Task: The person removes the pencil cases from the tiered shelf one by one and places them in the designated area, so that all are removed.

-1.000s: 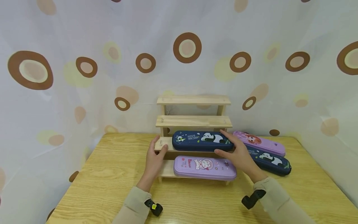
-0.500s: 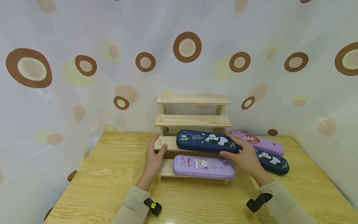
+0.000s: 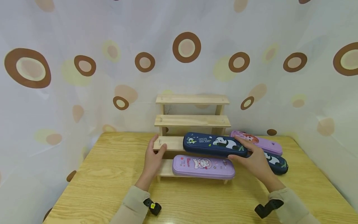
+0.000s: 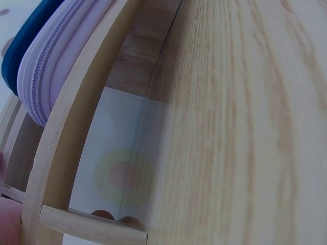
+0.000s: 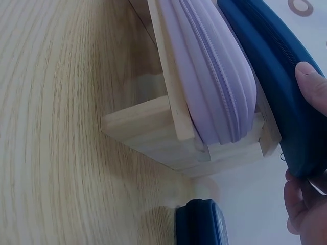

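The right hand (image 3: 255, 160) grasps the right end of a navy panda pencil case (image 3: 213, 144), thumb below its front edge and fingers laid over the top; the case rests slanted on the second step of a wooden stepped shelf (image 3: 170, 143), its gripped end sticking out past the shelf's right side. The left hand (image 3: 153, 157) is only partly closed, its thumb hooked over the left end of that same step and its fingers against the front edge, bracing the shelf. Just below the right hand's thumb, a lilac pencil case (image 3: 203, 166) lies flat on the lowest step (its small pink lettering is too small to read). White writing on the navy lid is also illegible. Behind the right hand, on the tabletop (image 3: 112, 174), lie a second navy panda case (image 3: 275, 162) and a pink case (image 3: 263, 143).
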A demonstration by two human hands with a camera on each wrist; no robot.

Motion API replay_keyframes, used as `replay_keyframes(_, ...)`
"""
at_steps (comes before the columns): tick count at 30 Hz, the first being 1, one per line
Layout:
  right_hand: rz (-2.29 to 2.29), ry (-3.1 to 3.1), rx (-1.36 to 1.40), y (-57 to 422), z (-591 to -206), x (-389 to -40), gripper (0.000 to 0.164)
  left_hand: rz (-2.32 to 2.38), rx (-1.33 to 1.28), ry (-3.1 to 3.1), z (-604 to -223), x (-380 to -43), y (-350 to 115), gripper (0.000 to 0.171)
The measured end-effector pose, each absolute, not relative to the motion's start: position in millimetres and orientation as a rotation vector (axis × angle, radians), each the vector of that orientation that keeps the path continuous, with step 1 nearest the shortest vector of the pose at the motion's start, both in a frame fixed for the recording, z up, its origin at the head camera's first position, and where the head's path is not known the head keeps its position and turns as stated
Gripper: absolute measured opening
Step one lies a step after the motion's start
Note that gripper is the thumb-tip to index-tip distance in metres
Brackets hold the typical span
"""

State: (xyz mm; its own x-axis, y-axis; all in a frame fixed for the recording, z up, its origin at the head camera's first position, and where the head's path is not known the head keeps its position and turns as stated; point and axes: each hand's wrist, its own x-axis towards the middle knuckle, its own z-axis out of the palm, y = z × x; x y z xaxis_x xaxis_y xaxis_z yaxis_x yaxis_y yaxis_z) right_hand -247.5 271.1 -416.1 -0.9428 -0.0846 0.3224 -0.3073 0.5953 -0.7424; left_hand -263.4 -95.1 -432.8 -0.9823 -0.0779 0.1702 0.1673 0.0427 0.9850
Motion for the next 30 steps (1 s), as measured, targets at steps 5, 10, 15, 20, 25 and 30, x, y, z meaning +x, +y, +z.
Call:
replay_keyframes(5,1.222,-2.599,0.271,282.8,-420.2,-242.6,0.077,-2.053,-0.106,-2.139,-432.0,-261.5,-95.0,0.060)
replay_keyframes(10,1.157,-2.616,0.205,295.1,-421.3,-235.5,0.077,-2.050,-0.108,-2.138,-431.1,-260.5,-94.7,0.059)
replay_keyframes(15,1.143,-2.609,0.138,306.0,-420.0,-227.4,0.077,-2.043,-0.111,-2.145,-431.0,-260.3,-94.3,0.059)
replay_keyframes(20,1.122,-2.585,0.119,318.1,-423.7,-223.3,0.075,-2.049,-0.121,-2.143,-431.6,-260.4,-94.9,0.060)
replay_keyframes(25,1.144,-2.576,0.087,331.0,-424.8,-217.6,0.077,-2.049,-0.119,-2.145,-432.5,-260.5,-95.1,0.060)
replay_keyframes(30,1.150,-2.596,0.036,343.4,-423.9,-211.5,0.079,-2.048,-0.108,-2.158,-432.8,-260.2,-95.4,0.060)
